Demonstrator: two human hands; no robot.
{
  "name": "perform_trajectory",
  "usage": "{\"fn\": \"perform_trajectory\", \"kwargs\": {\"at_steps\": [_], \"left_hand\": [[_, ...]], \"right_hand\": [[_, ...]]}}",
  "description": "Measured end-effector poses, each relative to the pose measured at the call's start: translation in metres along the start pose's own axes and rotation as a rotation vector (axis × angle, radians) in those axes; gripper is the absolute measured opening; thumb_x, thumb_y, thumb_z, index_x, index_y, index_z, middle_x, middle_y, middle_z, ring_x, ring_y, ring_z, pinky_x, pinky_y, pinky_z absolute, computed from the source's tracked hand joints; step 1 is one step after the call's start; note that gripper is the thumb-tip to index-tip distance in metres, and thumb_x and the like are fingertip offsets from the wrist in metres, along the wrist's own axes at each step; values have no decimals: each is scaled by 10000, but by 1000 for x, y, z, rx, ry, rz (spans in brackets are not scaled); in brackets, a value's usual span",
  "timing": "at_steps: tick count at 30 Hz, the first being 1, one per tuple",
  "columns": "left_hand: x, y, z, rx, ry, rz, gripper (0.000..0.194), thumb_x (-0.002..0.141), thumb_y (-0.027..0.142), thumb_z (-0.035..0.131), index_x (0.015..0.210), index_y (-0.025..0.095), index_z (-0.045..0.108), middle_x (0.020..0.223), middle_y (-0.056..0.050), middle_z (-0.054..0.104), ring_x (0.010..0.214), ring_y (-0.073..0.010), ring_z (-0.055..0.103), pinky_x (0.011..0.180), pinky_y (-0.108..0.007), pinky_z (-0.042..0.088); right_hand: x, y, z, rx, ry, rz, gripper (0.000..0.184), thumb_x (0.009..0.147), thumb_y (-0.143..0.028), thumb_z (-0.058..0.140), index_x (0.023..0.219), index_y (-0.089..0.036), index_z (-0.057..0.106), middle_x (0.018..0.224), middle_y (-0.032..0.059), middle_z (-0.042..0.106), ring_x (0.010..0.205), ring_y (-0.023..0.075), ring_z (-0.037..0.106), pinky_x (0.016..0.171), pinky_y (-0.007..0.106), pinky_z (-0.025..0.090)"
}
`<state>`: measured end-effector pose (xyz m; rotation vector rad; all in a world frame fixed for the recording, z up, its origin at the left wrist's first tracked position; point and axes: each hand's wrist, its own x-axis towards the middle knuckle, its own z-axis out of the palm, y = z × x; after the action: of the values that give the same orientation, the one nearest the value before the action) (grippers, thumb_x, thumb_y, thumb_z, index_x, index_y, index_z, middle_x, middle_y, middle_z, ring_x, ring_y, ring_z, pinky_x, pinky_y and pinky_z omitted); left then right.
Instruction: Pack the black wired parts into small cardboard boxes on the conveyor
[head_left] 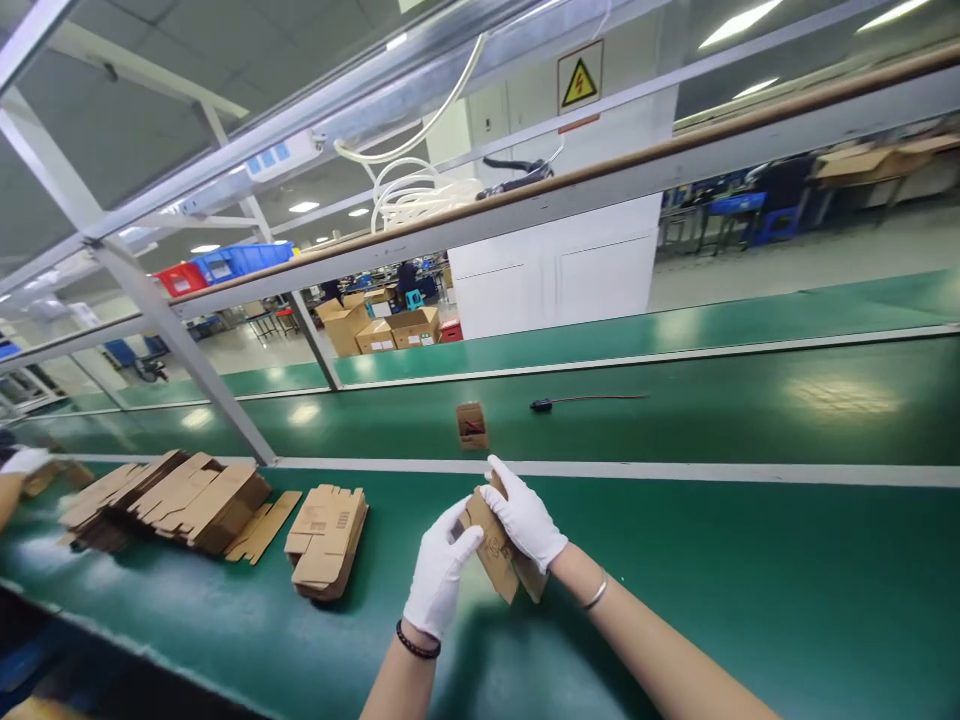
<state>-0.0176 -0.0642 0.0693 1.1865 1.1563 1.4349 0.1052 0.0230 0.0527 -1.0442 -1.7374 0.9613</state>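
Observation:
Both of my hands wear white gloves and hold one small brown cardboard box (495, 550), partly unfolded, above the green bench. My left hand (439, 570) grips its left edge between thumb and fingers. Over the top and right side of the cardboard, my right hand (526, 515) is closed. Its fingers hide part of the box. To the left lies a stack of flat cardboard box blanks (328, 535). A small open box (472, 426) with something dark and reddish inside sits beyond my hands.
A larger pile of folded cardboard (199, 495) lies farther left. On the far green strip is a black part with a thin lead (541, 405). A metal post (187, 350) and an overhead shelf with white cable (427, 195) frame the bench. Another person's sleeve or hand shows at the left edge.

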Motion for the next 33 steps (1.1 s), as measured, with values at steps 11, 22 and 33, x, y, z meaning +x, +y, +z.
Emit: {"fn": "perform_trajectory", "kwargs": {"at_steps": [11, 22, 33], "left_hand": [[0, -19, 32, -312, 338, 91, 392, 644, 485, 730, 756, 182, 509, 770, 10, 577, 711, -132, 569, 711, -277, 483], [15, 8, 16, -271, 436, 136, 379, 664, 507, 708, 777, 176, 563, 731, 29, 583, 649, -102, 553, 641, -229, 472], [-1, -9, 47, -10, 340, 109, 445, 781, 572, 546, 897, 151, 627, 885, -75, 669, 804, -199, 622, 768, -337, 497]], "right_hand": [[-30, -9, -5, 770, 31, 200, 346, 830, -536, 499, 960, -231, 597, 849, 27, 630, 788, 200, 606, 775, 380, 510], [-46, -28, -3, 689, -250, 42, 526, 830, -574, 525, 1227, -233, 472, 1236, 93, 557, 1136, 225, 529, 988, 404, 411], [-48, -22, -10, 248, 89, -82, 337, 888, -494, 411, 887, -200, 576, 911, 71, 629, 836, 202, 602, 810, 361, 488]]}}
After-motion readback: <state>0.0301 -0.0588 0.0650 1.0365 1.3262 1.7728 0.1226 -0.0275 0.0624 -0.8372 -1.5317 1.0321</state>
